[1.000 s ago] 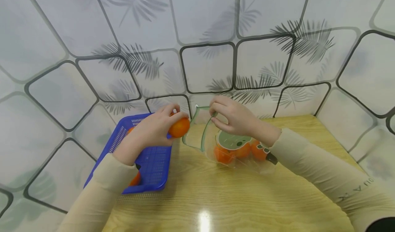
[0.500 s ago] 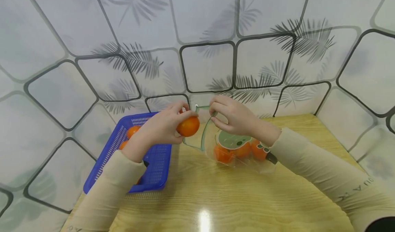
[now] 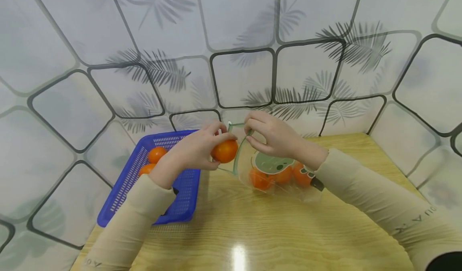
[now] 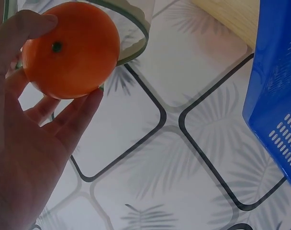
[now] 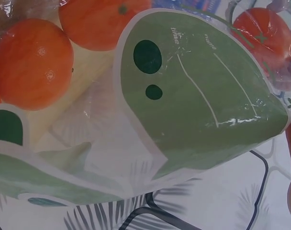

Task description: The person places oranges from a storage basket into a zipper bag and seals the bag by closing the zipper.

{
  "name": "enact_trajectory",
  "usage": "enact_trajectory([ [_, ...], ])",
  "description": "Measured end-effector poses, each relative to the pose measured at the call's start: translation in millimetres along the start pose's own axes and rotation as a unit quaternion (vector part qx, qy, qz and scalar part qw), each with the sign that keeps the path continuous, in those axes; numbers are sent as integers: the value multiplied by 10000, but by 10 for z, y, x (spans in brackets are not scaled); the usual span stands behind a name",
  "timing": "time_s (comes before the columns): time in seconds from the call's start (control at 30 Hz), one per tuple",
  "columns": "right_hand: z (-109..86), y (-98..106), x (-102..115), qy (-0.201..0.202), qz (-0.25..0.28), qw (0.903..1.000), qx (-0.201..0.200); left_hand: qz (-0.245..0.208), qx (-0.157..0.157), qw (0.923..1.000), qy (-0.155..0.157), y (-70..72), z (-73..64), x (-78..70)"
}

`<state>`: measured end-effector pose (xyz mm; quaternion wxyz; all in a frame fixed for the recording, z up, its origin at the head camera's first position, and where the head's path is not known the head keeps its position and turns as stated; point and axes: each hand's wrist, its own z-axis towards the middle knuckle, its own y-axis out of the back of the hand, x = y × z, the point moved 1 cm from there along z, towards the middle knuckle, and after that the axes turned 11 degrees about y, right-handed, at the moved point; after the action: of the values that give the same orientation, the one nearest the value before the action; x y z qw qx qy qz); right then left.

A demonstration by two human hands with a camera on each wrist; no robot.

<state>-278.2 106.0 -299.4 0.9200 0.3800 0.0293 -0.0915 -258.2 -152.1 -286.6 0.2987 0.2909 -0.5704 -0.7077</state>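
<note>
My left hand [image 3: 196, 147] grips an orange [image 3: 225, 151] between thumb and fingers, right at the mouth of a clear bag. In the left wrist view the orange [image 4: 73, 50] shows its green stem spot, with the bag's green rim behind it. My right hand [image 3: 270, 134] pinches the green top edge of the clear bag [image 3: 272, 163], which has a green printed shape. Several oranges [image 3: 260, 178] lie inside the bag on the table. Through the plastic [image 5: 198, 86], the right wrist view shows the held orange [image 5: 263, 38] at the bag's mouth.
A blue perforated basket [image 3: 184, 216] stands left of the bag, with two oranges [image 3: 157, 154] visible and part of it hidden under my left forearm. The wooden table [image 3: 223, 223] ends at a patterned wall [image 3: 245, 78] behind and beside. A dark round object [image 3: 445, 261] sits at the lower right corner.
My left hand has carried the orange rightward from above the basket's edge to the bag's mouth. Oranges in the basket are now uncovered. My right hand stays almost still on the bag's edge.
</note>
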Motion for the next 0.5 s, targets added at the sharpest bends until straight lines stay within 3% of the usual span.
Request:
enact_trajectory([
  [0.3,11,23,-21,-11,-25,9999,-122,63,291,9995,104,-32,29,-22],
  [0.5,9,57,-17,-91,-58,9998,-175,104,326,9994,100,-37,26,-26],
])
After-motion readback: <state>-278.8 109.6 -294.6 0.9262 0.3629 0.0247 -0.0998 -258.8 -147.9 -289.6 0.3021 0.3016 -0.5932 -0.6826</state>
